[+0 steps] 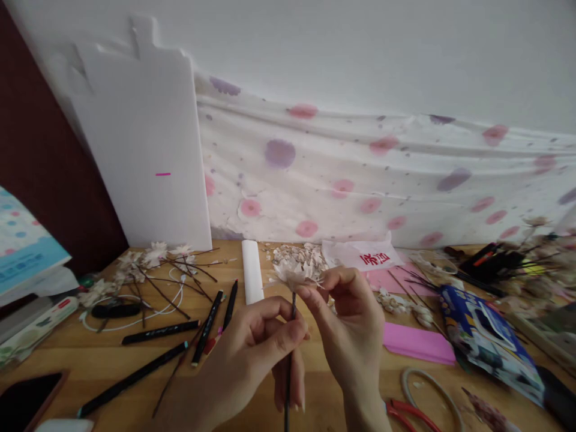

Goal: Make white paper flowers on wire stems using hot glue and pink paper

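Note:
Upright in front of me is a handmade flower [293,273] with pale, thin petals on a dark stem [288,390]. My left hand [270,345] is closed, pinching that stem between thumb and forefinger just below the bloom. The thumb and forefinger of my right hand [353,318] are pinched together at the right edge of the bloom, on its petals. Whether a loose petal is between those fingertips I cannot tell. Behind the bloom lies a heap of loose pale petals [310,252], partly hidden by it.
Left: finished flowers [155,255] on stems, black markers [135,378], a white cable [180,294] and a phone [29,399]. A white roll [252,273] lies behind my left hand. Right: a pink strip [418,343], a blue packet [486,342], red-handled pliers [407,414] and a tape ring [432,384].

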Available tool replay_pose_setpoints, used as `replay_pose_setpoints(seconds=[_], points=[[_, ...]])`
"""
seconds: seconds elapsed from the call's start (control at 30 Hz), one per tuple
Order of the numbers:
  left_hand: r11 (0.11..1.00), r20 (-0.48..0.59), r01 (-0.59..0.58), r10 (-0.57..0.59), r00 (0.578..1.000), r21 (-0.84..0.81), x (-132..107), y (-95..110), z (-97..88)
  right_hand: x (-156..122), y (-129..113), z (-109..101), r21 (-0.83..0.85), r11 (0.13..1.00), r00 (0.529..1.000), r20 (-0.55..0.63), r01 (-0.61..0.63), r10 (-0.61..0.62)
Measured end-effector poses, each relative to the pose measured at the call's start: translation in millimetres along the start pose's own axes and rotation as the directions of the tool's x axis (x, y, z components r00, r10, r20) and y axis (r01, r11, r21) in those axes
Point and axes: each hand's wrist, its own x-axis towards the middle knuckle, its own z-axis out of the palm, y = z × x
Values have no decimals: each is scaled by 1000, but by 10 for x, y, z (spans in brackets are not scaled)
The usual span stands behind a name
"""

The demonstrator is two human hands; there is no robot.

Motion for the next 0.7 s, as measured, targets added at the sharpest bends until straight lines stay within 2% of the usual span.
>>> replay_pose_setpoints(seconds=[0.1, 0.3, 0.53, 0.7], points=[[999, -23, 0, 1, 1000, 33, 0, 14, -6, 10, -9, -11, 13, 1000, 1000, 3, -9, 9], [999, -94, 29, -31, 995, -13, 26, 43, 26, 42, -5, -72, 73, 997, 1000, -2, -9, 9], [1000, -65, 30, -31, 997, -6, 30, 6, 5, 56, 64, -72, -48, 999, 1000, -7, 23, -23], [995, -59, 26, -20, 998, 93, 15, 5, -15, 62, 80, -55, -92, 995, 999, -10, 46, -47]])
